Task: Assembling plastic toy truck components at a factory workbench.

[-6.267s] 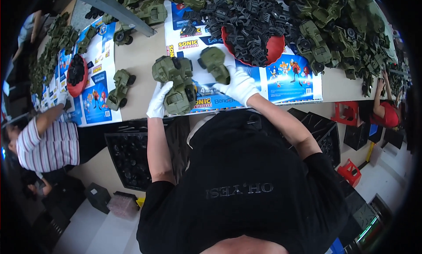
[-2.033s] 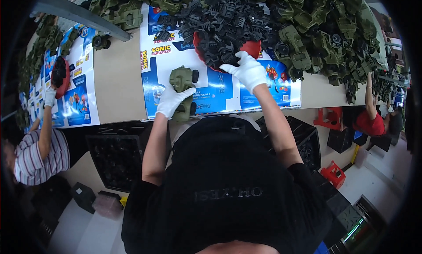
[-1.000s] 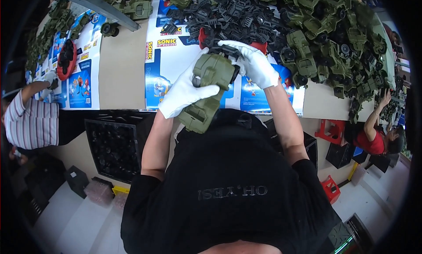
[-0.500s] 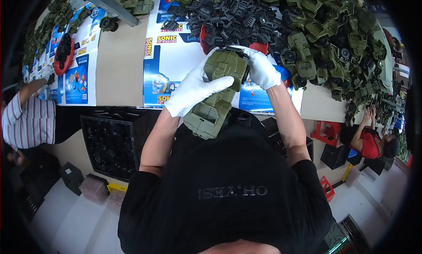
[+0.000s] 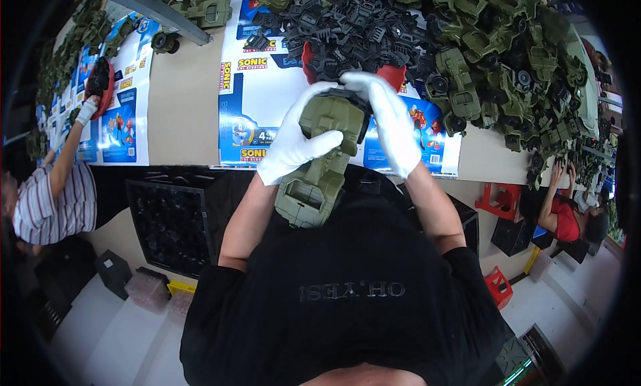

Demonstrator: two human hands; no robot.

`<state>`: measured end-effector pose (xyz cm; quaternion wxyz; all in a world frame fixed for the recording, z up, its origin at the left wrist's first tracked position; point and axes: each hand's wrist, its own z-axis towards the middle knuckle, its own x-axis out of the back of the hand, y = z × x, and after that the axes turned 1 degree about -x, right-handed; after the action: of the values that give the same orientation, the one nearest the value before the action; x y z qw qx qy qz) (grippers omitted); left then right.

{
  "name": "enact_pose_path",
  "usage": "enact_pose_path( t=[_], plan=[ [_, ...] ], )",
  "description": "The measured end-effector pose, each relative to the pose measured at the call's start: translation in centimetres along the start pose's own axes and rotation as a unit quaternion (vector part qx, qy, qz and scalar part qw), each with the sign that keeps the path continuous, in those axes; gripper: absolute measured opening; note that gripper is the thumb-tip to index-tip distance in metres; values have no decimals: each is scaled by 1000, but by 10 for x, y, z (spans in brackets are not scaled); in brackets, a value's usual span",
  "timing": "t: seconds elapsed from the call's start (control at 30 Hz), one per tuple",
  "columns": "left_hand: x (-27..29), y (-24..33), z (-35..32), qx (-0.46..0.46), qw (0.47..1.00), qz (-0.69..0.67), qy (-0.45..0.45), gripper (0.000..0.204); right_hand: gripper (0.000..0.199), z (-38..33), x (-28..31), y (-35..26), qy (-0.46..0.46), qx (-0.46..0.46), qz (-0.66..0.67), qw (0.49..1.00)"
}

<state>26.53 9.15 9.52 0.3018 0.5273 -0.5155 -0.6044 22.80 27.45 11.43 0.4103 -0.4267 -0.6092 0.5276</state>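
An olive-green toy vehicle [image 5: 310,189] hangs tilted over the table's near edge, its open rear end toward my body. My left hand [image 5: 294,142], in a white glove, is closed round its left side, with the thumb across the middle of the top. A black part [image 5: 354,100] sits at the vehicle's far end. Against that end and the right side lies my gloved right hand [image 5: 384,115], its fingers stretched out and its palm turned inward. The fingertips partly cover the black part, and the vehicle's underside is hidden.
Beyond my hands, a heap of small black plastic parts [image 5: 354,29] fills a red tray [image 5: 392,77]. Many olive-green toy vehicles [image 5: 491,42] are piled at the right. A grey metal post [image 5: 163,12] crosses the upper left. Co-workers sit at both sides, one in a striped shirt [image 5: 60,202].
The toy vehicle has come slightly nearer my body. My right hand has straightened its fingers along the vehicle's far right side. At left, the co-worker's gloved hand has reached the red tray there.
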Motion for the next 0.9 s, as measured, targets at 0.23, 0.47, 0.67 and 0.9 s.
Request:
enact_pose_path(
  t=[0.23,0.47,0.67,0.9],
  plan=[
    [-5,-15,3,-79,995,-44,39,98,67,-22,-42,19,140,203,-217,944],
    [0,-11,6,-160,984,42,67,70,46,-17,-39,0,133,279,-215,927],
    [-10,2,17,-195,973,108,54,32,44,-16,-29,4,144,305,-187,923],
    [-47,22,47,-114,979,109,132,101,41,16,15,9,126,123,-97,980]
  ],
)
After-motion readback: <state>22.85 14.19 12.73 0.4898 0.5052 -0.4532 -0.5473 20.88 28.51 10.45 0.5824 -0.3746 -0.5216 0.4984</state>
